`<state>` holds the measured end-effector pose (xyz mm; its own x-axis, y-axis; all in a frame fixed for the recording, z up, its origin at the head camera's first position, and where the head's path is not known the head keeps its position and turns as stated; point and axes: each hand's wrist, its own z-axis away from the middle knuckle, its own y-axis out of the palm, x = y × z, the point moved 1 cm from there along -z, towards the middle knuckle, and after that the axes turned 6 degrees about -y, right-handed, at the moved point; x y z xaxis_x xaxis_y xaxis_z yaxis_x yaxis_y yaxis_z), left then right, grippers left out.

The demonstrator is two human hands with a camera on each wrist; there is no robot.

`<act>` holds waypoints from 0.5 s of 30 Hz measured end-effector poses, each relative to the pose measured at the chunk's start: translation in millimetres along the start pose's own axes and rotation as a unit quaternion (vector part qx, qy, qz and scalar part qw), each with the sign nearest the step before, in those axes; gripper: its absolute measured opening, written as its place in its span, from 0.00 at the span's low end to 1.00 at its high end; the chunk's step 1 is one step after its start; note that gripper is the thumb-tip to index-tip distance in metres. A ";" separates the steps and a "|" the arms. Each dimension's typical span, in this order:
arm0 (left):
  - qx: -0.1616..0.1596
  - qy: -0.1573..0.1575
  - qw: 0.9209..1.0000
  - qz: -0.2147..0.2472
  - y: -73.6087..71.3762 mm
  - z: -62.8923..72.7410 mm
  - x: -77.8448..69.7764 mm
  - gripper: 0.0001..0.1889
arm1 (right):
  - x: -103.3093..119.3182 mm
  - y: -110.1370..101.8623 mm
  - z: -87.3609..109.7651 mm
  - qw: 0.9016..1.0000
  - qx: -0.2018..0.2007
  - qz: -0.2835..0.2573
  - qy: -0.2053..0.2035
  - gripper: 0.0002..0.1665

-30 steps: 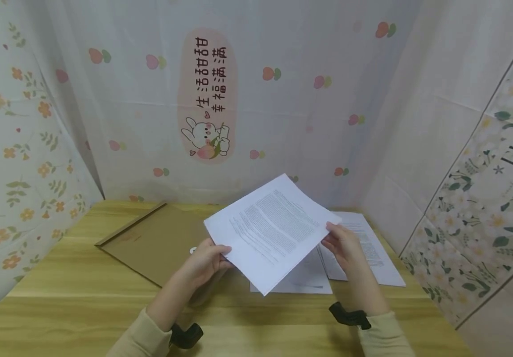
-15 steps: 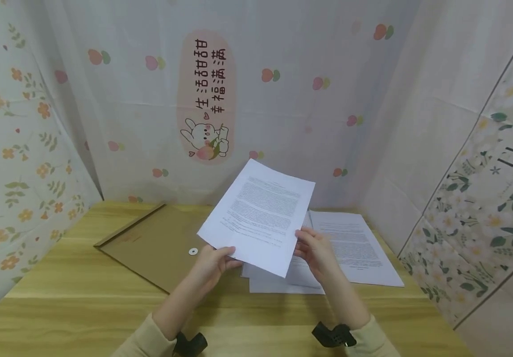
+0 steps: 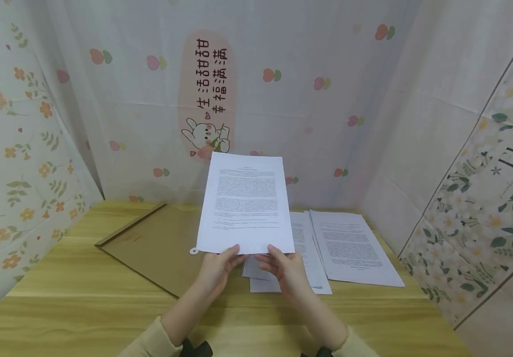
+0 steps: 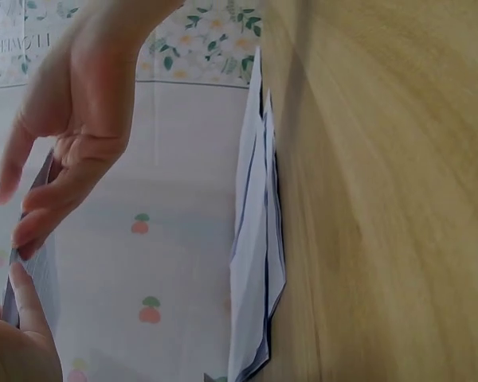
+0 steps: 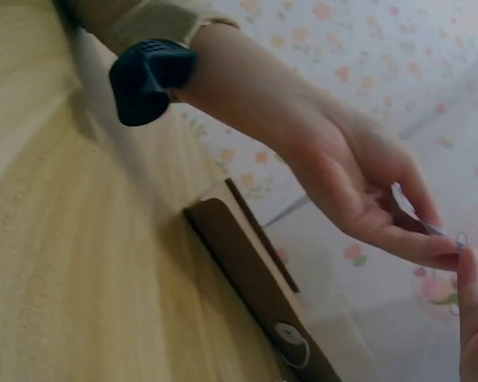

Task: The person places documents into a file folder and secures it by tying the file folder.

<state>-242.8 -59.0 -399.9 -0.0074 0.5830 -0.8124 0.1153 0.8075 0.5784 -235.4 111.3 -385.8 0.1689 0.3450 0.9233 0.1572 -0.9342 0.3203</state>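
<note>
The left hand (image 3: 215, 271) and right hand (image 3: 286, 271) pinch the near edge of a printed paper (image 3: 247, 203), thumbs on top and fingers beneath, the two hands just beside each other. The paper is held up above the surface (image 3: 104, 320), its far edge raised in front of the patterned curtain (image 3: 301, 114). A brown folder (image 3: 149, 248) lies to the left; other printed sheets (image 3: 354, 250) lie overlapping to the right.

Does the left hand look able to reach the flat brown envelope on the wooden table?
Probably yes: the flat brown envelope lies on that side, its left part uncovered, but the left hand should first release the white printed paper.
</note>
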 end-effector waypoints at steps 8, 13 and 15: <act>0.001 -0.011 0.999 -0.036 0.9 1.7 6.1 0.20 | -6.2 2.7 1.1 0.996 -0.040 0.075 -0.031 0.16; 0.024 0.009 0.997 -0.071 -3.6 -0.3 1.5 0.23 | -0.1 -5.3 -3.1 0.993 -0.034 0.103 -0.054 0.16; 0.040 0.022 0.996 -0.072 -5.0 -1.0 -1.7 0.24 | 3.2 -9.3 -5.9 0.992 -0.029 0.104 -0.059 0.16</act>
<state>-244.3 -64.0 -401.3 -0.0722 0.4669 -0.8813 0.1890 0.8741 0.4476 -242.0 120.6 -384.6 0.3047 0.1487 0.9408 0.0511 -0.9889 0.1398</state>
